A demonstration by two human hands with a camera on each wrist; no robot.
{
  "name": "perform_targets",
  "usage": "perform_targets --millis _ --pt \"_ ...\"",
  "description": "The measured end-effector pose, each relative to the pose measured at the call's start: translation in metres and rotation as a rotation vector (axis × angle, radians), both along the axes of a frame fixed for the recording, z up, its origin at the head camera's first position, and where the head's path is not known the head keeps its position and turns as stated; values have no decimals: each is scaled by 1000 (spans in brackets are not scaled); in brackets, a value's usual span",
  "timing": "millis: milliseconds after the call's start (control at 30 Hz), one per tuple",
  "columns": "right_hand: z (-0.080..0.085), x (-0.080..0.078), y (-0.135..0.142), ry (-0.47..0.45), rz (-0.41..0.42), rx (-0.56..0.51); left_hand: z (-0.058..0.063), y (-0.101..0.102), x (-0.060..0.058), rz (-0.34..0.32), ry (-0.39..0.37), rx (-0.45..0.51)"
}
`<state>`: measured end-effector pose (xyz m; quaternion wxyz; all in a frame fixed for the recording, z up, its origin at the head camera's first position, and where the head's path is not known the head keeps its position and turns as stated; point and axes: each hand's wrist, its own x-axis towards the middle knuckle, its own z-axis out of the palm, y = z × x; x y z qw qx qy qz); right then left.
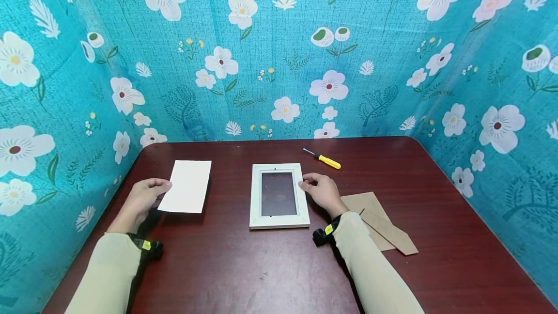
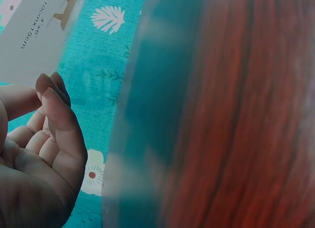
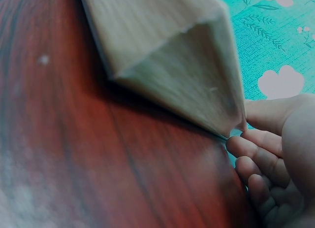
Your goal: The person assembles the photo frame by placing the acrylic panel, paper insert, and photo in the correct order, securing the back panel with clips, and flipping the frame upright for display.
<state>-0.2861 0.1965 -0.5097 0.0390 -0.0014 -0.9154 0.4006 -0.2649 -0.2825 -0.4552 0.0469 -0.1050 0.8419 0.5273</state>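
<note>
My left hand (image 1: 144, 200) pinches the left edge of a white paper sheet (image 1: 188, 185) between thumb and fingers, holding it above the table's left side. In the left wrist view, the sheet (image 2: 24, 46) shows printed size text, 4"x6" and 10cmx15cm. A white picture frame (image 1: 256, 197) lies at the table's middle, its opening dark. The right hand (image 1: 322, 192) pinches the frame's right edge. From the right wrist, the frame (image 3: 162, 26) looks beige and slightly blurred, with its edge between the thumb and fingers (image 3: 246, 146).
A screwdriver (image 1: 329, 161) with a yellow handle lies behind the right hand. A brown backing board (image 1: 383, 219) with a stand leg rests partly under the right forearm. The dark red table (image 1: 209, 265) meets a blue floral cloth (image 1: 261, 86) at the back and sides.
</note>
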Motion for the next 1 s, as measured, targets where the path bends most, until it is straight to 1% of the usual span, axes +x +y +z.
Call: perform_targets --millis 133,267,400,633,1000 --pt "1 1 0 -3 4 -7 0 4 0 -2 -7 20" --pt "1 1 -1 -1 3 -11 0 9 0 -7 -14 12" --pt "-1 0 -1 5 -5 0 1 13 0 -13 -6 21" --pt "-1 0 0 5 -2 0 -1 18 2 -35 18 72" --pt "-1 0 0 7 5 -7 -2 28 1 -21 2 90"
